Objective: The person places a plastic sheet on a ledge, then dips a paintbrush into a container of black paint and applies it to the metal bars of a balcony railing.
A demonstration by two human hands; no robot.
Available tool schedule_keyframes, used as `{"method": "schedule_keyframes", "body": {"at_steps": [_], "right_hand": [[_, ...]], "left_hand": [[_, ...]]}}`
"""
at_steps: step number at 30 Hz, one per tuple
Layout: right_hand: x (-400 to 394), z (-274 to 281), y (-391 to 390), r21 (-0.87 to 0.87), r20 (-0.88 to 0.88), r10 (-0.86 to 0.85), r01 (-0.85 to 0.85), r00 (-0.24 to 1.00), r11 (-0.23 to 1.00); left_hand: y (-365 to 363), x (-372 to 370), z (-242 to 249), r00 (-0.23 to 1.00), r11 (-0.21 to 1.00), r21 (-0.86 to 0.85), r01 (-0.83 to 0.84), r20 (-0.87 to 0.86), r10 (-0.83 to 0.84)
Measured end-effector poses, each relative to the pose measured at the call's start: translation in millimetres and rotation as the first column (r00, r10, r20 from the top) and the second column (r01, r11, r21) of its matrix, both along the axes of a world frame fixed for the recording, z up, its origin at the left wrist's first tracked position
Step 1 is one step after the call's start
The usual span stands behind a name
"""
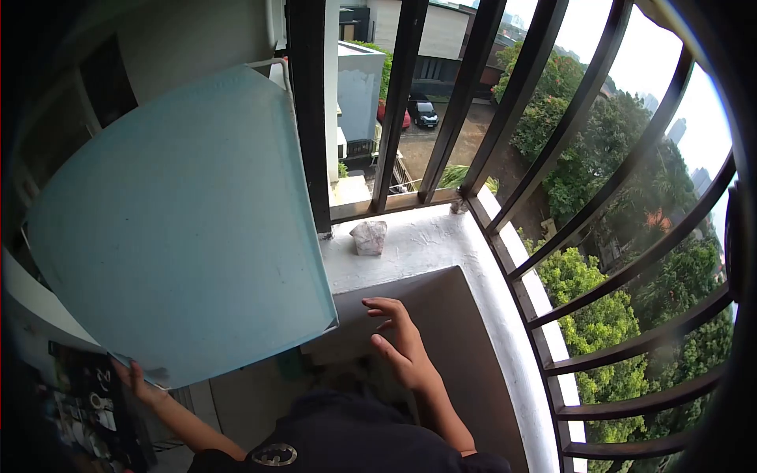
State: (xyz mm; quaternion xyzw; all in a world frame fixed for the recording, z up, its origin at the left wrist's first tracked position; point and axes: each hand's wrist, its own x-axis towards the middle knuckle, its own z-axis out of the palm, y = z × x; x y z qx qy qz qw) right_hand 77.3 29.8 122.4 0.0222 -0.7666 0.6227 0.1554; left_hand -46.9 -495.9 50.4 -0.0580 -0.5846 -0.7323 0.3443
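A large light-blue board (181, 221) with a thin raised rim fills the left of the head view, tilted. My left hand (138, 382) grips its lower left corner, with the thumb on the face and the other fingers mostly hidden behind. Bent pale tubing (276, 63) shows at the board's top edge. To the right of the board's lower right corner, my right hand (397, 339) is raised with fingers apart and slightly curled, holding nothing and not touching the board. A pale grey stone-like lump (368, 237) rests on the white ledge (422, 232) beyond this hand.
Dark metal bars (520, 98) rise from the ledge ahead and curve along the right side. A smaller lump (459, 208) lies in the ledge's corner. Dark cluttered items (98, 402) are at lower left. Trees (599, 299) and a parked car (423, 110) are outside, below.
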Motion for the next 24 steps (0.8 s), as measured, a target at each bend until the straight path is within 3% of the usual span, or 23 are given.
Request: {"method": "schedule_keyframes", "body": {"at_steps": [2, 3, 4, 5, 6, 10, 12, 13, 14, 16, 18, 19, 20, 21, 23, 24], "right_hand": [[3.8, -20.3, -10.1, -0.026, 0.058, -0.007, 0.008, 0.998, 1.0], [11.1, -31.9, -14.2, 0.138, 0.118, -0.119, 0.102, 0.986, 0.985], [17.8, -45.6, -14.1, 0.141, 0.119, -0.13, 0.113, 0.984, 0.984], [23.1, -61.3, -13.1, -0.192, 0.101, -0.205, 0.221, 0.974, 0.956], [29.2, -76.9, -13.6, -0.505, 0.106, -0.273, 0.289, 0.956, 0.814], [102.4, -117.3, 21.8, -0.462, 0.134, -0.585, 0.572, 0.8, 0.677], [140.8, -122.0, 35.1, -0.398, 0.078, -0.742, 0.703, 0.666, 0.589], [163.1, -117.6, 41.0, -0.368, 0.055, -0.783, 0.741, 0.62, 0.561], [186.1, -105.8, 44.2, -0.338, 0.03, -0.82, 0.778, 0.571, 0.529], [229.3, -89.9, 47.3, -0.287, 0.009, -0.875, 0.839, 0.485, 0.462], [253.1, -66.8, 42.4, -0.205, -0.019, -0.933, 0.912, 0.359, 0.355], [262.2, -54.4, 35.3, -0.218, 0.002, -0.946, 0.924, 0.323, 0.315], [269.5, -46.7, 30.1, -0.232, 0.022, -0.959, 0.934, 0.284, 0.272], [290.5, -51.0, 28.9, -0.267, 0.021, -0.938, 0.906, 0.346, 0.328], [292.7, -49.8, 14.7, -0.204, 0.03, -0.969, 0.95, 0.246, 0.235], [297.3, -55.0, 12.1, -0.163, 0.008, -0.976, 0.964, 0.216, 0.212]], "left_hand": [[57.0, 0.6, -3.5, 0.983, 0.981, -0.067, 0.184, 0.014, -0.184], [78.7, -2.2, -6.3, 0.943, 0.942, -0.048, 0.333, 0.033, -0.332], [100.1, -4.1, -7.4, 0.88, 0.88, -0.025, 0.474, 0.05, -0.473], [129.4, -2.4, -1.9, 0.851, 0.855, 0.014, 0.519, 0.08, -0.518], [155.4, 0.3, 4.0, 0.823, 0.83, 0.053, 0.555, 0.11, -0.557], [230.6, 8.9, -2.9, 0.619, 0.646, -0.038, 0.763, 0.332, -0.712], [260.7, 12.8, -4.0, 0.429, 0.486, 0.014, 0.874, 0.45, -0.784], [272.9, 6.7, -10.8, 0.446, 0.46, -0.079, 0.885, 0.431, -0.785], [286.1, 1.2, -15.0, 0.461, 0.43, -0.17, 0.887, 0.411, -0.787], [321.8, -3.4, 4.6, 0.543, 0.504, -0.212, 0.837, 0.435, -0.718], [358.6, -17.1, 26.7, 0.681, 0.442, -0.546, 0.712, 0.382, -0.625], [378.4, -28.0, 19.7, 0.781, 0.404, -0.761, 0.507, 0.209, -0.588], [398.3, -35.1, 21.1, 0.797, 0.341, -0.816, 0.466, 0.22, -0.562], [417.7, -43.3, 22.4, 0.846, 0.271, -0.902, 0.337, 0.164, -0.507], [454.9, -60.2, 19.5, 0.92, 0.312, -0.938, 0.153, 0.02, -0.391], [468.8, -68.2, 12.5, 0.916, 0.314, -0.937, 0.154, 0.016, -0.4]]}}
